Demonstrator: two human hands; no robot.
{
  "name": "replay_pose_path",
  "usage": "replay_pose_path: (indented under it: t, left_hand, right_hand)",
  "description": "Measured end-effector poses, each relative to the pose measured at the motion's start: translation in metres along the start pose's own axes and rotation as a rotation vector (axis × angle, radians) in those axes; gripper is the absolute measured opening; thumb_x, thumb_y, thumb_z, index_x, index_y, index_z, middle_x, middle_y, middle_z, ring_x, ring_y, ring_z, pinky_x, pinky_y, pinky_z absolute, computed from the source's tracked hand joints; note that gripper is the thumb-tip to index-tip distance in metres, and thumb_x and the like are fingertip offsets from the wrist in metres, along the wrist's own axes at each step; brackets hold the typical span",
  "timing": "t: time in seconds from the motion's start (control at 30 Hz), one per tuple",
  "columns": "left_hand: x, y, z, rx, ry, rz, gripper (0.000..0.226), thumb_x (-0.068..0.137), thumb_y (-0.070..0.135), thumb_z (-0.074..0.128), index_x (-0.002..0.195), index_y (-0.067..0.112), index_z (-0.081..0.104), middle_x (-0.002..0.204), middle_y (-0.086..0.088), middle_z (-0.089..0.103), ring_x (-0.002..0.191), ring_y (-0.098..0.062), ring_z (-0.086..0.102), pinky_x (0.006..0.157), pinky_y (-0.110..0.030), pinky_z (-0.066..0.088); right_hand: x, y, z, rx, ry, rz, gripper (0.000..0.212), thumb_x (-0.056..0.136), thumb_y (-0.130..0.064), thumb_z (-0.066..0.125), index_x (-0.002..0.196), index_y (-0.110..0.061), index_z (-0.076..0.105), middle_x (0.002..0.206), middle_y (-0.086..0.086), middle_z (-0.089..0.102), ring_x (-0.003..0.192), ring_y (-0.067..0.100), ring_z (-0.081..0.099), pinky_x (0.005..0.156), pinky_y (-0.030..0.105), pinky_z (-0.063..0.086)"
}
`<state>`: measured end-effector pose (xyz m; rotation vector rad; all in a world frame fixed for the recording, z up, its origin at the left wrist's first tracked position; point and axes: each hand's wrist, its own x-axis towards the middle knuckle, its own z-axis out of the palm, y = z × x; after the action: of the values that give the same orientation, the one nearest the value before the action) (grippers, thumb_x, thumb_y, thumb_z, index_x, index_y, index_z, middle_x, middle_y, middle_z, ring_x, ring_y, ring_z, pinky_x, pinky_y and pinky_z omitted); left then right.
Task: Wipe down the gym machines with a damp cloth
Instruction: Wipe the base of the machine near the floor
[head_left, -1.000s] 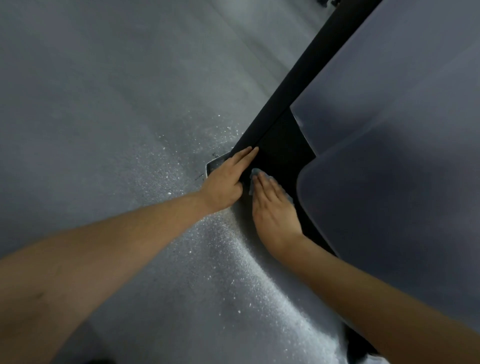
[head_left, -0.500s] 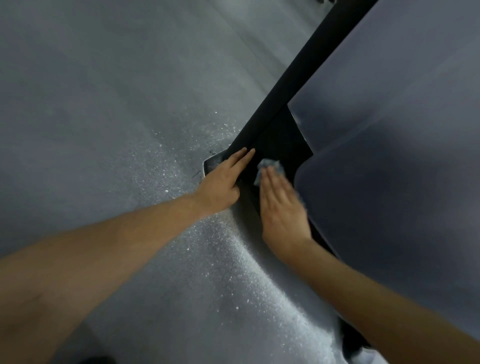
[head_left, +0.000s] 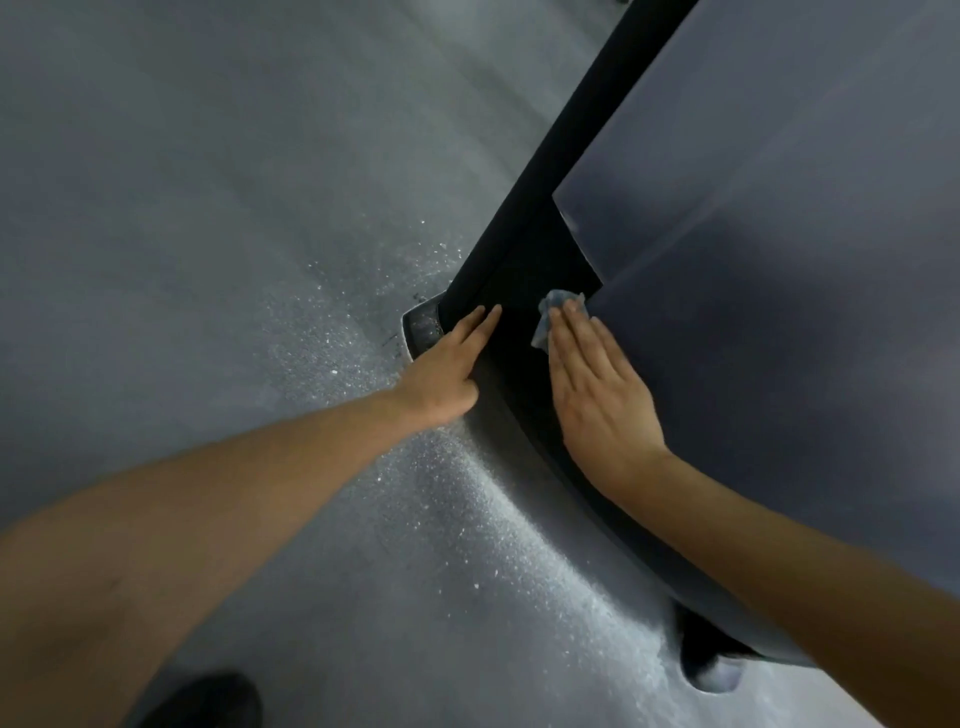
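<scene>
A black frame bar of the gym machine (head_left: 524, 270) runs from the top right down to a foot near the middle. A small light-blue cloth (head_left: 551, 310) lies on the black surface under the fingertips of my right hand (head_left: 597, 384), which presses flat on it with straight fingers. Only the cloth's far edge shows. My left hand (head_left: 447, 369) rests flat against the bar's left edge, fingers straight, next to the metal foot plate (head_left: 422, 330). A large grey panel of the machine (head_left: 779, 260) fills the right side.
Grey speckled rubber floor (head_left: 234, 260) spreads to the left and below. A dark shoe tip (head_left: 208, 699) shows at the bottom left. Another machine foot (head_left: 709, 660) stands at the lower right.
My right hand has slid the cloth up and to the right along the black surface, toward the grey panel. My left hand has stayed on the bar's edge.
</scene>
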<state>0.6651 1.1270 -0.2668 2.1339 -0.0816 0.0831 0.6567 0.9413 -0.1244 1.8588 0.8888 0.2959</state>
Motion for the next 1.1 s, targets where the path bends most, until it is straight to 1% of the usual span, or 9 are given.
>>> replay_pose_path:
  t: [0.13, 0.27, 0.37, 0.43, 0.53, 0.6, 0.77, 0.9, 1.1]
  left_hand:
    - [-0.006, 0.005, -0.003, 0.039, 0.007, 0.051, 0.105, 0.088, -0.007, 0.055, 0.172, 0.035, 0.007, 0.179, 0.002, 0.01, 0.154, -0.024, 0.036, 0.088, -0.021, 0.044]
    - [-0.012, 0.013, -0.004, 0.096, -0.009, 0.068, 0.1, 0.092, -0.002, 0.054, 0.172, 0.035, 0.007, 0.179, 0.0, 0.011, 0.15, -0.026, 0.041, 0.087, -0.024, 0.043]
    - [-0.015, 0.018, 0.003, 0.08, 0.015, 0.06, 0.101, 0.091, -0.003, 0.055, 0.172, 0.034, 0.006, 0.179, -0.001, 0.008, 0.154, -0.028, 0.036, 0.097, -0.03, 0.049]
    - [-0.017, 0.022, 0.009, 0.054, 0.022, 0.039, 0.107, 0.089, -0.005, 0.056, 0.172, 0.036, 0.003, 0.18, 0.002, 0.003, 0.158, -0.026, 0.03, 0.106, -0.035, 0.051]
    - [-0.018, 0.027, 0.014, 0.037, 0.03, -0.003, 0.112, 0.088, -0.007, 0.058, 0.171, 0.04, -0.002, 0.179, 0.009, -0.001, 0.153, -0.022, 0.038, 0.084, -0.027, 0.055]
    - [-0.019, 0.03, 0.017, 0.061, 0.049, -0.009, 0.113, 0.088, -0.007, 0.059, 0.171, 0.039, -0.003, 0.179, 0.009, -0.001, 0.147, -0.021, 0.045, 0.075, -0.025, 0.054]
    - [-0.02, 0.036, 0.024, 0.115, 0.057, -0.003, 0.113, 0.089, -0.006, 0.061, 0.171, 0.033, -0.005, 0.18, 0.003, -0.005, 0.155, -0.025, 0.035, 0.089, -0.036, 0.061]
    - [-0.027, 0.033, 0.024, 0.143, 0.036, 0.029, 0.113, 0.089, -0.005, 0.061, 0.171, 0.035, -0.005, 0.18, 0.002, -0.003, 0.155, -0.026, 0.036, 0.093, -0.035, 0.059]
    - [-0.033, 0.034, 0.035, 0.124, 0.008, 0.034, 0.117, 0.086, -0.008, 0.061, 0.171, 0.039, -0.005, 0.18, 0.003, -0.004, 0.13, -0.03, 0.058, 0.066, -0.018, 0.041]
  right_hand:
    - [0.006, -0.045, 0.026, 0.023, 0.003, -0.032, 0.069, 0.105, -0.023, 0.011, 0.157, 0.018, -0.009, 0.166, 0.039, -0.02, 0.158, 0.051, -0.017, 0.131, 0.057, -0.003]
    - [0.005, -0.08, 0.043, 0.075, -0.056, -0.157, 0.075, 0.109, -0.029, 0.031, 0.16, 0.012, -0.006, 0.171, 0.033, -0.012, 0.159, 0.048, -0.014, 0.131, 0.055, 0.002]
    - [-0.004, -0.066, 0.033, 0.058, -0.044, -0.194, 0.068, 0.109, -0.027, 0.034, 0.164, 0.006, 0.012, 0.173, 0.029, 0.005, 0.161, 0.045, 0.004, 0.129, 0.052, 0.02]
    - [-0.011, -0.042, 0.022, -0.007, 0.015, -0.189, 0.064, 0.109, -0.026, 0.033, 0.164, 0.004, 0.022, 0.171, 0.029, 0.017, 0.155, 0.043, 0.021, 0.116, 0.047, 0.034]
    - [-0.027, 0.003, 0.018, -0.072, 0.072, -0.228, 0.065, 0.109, -0.03, 0.035, 0.164, 0.003, 0.02, 0.171, 0.028, 0.016, 0.152, 0.042, 0.023, 0.107, 0.046, 0.034]
    - [-0.035, 0.023, 0.024, -0.135, 0.128, -0.25, 0.069, 0.11, -0.032, 0.032, 0.163, 0.006, 0.012, 0.171, 0.031, 0.01, 0.155, 0.045, 0.016, 0.113, 0.048, 0.031]
    - [-0.027, -0.01, 0.041, -0.222, 0.151, -0.275, 0.071, 0.106, -0.025, 0.017, 0.153, 0.026, 0.002, 0.162, 0.049, -0.004, 0.156, 0.059, -0.004, 0.13, 0.06, 0.008]
    - [-0.016, -0.046, 0.052, -0.156, 0.076, -0.296, 0.074, 0.108, -0.033, 0.023, 0.161, 0.015, 0.006, 0.168, 0.041, -0.004, 0.157, 0.055, -0.008, 0.129, 0.064, -0.004]
    - [-0.021, -0.011, 0.028, -0.214, 0.084, -0.39, 0.066, 0.11, -0.03, 0.032, 0.161, 0.01, 0.021, 0.169, 0.035, 0.014, 0.158, 0.05, 0.007, 0.128, 0.058, 0.011]
